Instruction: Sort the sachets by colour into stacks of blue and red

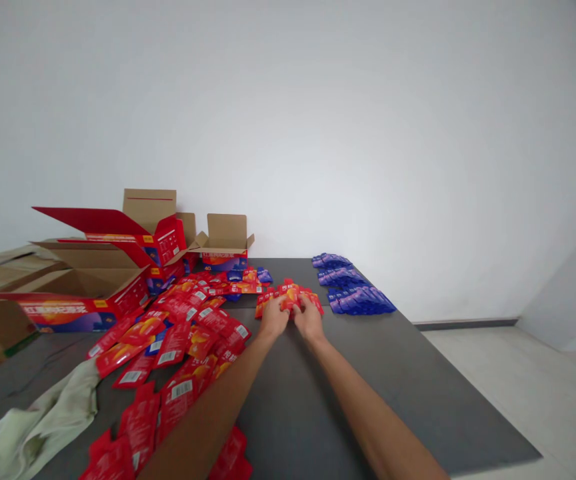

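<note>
Head-worn view, forward-down, table (368, 400) near

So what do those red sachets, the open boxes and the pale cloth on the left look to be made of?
Red sachets, gathered under the left hand and right hand: likely glossy plastic or foil film, judging by their sheen and flat, thin shape. Open boxes: cardboard, plain brown inside, red print outside; the flaps hold stiff. Pale cloth: soft matte fabric, crumpled in folds.
</note>
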`<act>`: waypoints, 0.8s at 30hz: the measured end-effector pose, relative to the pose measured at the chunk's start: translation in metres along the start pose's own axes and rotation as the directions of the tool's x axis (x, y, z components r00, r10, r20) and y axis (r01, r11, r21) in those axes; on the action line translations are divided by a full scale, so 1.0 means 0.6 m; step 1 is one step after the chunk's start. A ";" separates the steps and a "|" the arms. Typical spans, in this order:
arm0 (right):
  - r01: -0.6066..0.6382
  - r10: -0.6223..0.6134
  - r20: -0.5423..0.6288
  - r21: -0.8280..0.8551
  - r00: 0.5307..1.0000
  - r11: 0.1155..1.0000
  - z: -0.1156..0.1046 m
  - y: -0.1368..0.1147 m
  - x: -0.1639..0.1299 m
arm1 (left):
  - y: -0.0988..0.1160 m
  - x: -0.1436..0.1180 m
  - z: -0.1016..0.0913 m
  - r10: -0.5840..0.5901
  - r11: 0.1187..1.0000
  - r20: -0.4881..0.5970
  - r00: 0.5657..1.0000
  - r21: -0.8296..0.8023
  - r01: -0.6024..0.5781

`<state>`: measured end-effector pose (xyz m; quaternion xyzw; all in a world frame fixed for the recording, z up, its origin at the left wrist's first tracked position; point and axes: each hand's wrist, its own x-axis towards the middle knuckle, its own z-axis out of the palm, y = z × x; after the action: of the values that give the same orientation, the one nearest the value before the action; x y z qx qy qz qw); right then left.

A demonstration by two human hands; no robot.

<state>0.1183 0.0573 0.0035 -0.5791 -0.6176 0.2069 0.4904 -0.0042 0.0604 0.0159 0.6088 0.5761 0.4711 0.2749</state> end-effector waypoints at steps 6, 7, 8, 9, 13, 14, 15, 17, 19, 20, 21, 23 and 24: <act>0.123 -0.074 0.141 -0.382 0.987 0.916 0.003 -0.014 0.040 | -0.020 0.044 0.015 0.208 0.922 0.051 0.977 0.323 -0.213; 0.149 -0.089 0.156 -0.436 0.984 0.887 0.004 -0.014 0.043 | -0.023 0.048 0.019 0.211 0.912 0.054 0.976 0.348 -0.216; 0.168 -0.099 0.165 -0.486 0.981 0.858 0.005 -0.012 0.045 | -0.025 0.050 0.023 0.208 0.901 0.057 0.976 0.377 -0.214; 0.177 -0.102 0.167 -0.530 0.981 0.829 0.006 -0.011 0.047 | -0.027 0.052 0.026 0.200 0.889 0.059 0.978 0.409 -0.207; 0.152 -0.075 0.149 -0.619 0.986 0.771 0.011 -0.003 0.045 | -0.031 0.045 0.037 0.120 0.846 0.042 0.992 0.518 -0.125; 0.143 -0.066 0.146 -0.622 0.987 0.770 0.011 -0.001 0.043 | -0.032 0.041 0.038 0.096 0.839 0.033 0.995 0.535 -0.099; 0.135 -0.056 0.144 -0.623 0.988 0.770 0.012 0.001 0.041 | -0.032 0.038 0.038 0.076 0.832 0.026 0.997 0.549 -0.078; 0.123 -0.042 0.143 -0.620 0.989 0.775 0.011 0.006 0.036 | -0.031 0.032 0.036 0.045 0.820 0.020 0.999 0.570 -0.049; 0.114 -0.037 0.137 -0.612 0.990 0.783 0.007 0.013 0.031 | -0.031 0.030 0.031 0.021 0.815 0.026 0.999 0.579 -0.032; 0.110 -0.035 0.134 -0.606 0.990 0.788 0.005 0.018 0.029 | -0.032 0.030 0.028 0.001 0.817 0.033 0.999 0.577 -0.019; 0.102 -0.027 0.132 -0.601 0.991 0.792 0.001 0.023 0.027 | -0.033 0.032 0.024 -0.025 0.820 0.045 0.999 0.572 -0.005; 0.069 0.017 0.136 -0.597 0.991 0.799 -0.006 0.036 0.025 | -0.037 0.035 0.018 -0.091 0.827 0.086 0.992 0.561 0.027; 0.047 0.049 0.145 -0.596 0.988 0.802 -0.009 0.043 0.025 | -0.040 0.036 0.016 -0.122 0.829 0.112 0.986 0.557 0.040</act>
<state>0.1383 0.0755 -0.0098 -0.6867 -0.6867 0.0460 0.2339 -0.0087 0.0874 -0.0035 0.6693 0.6918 0.2276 0.1473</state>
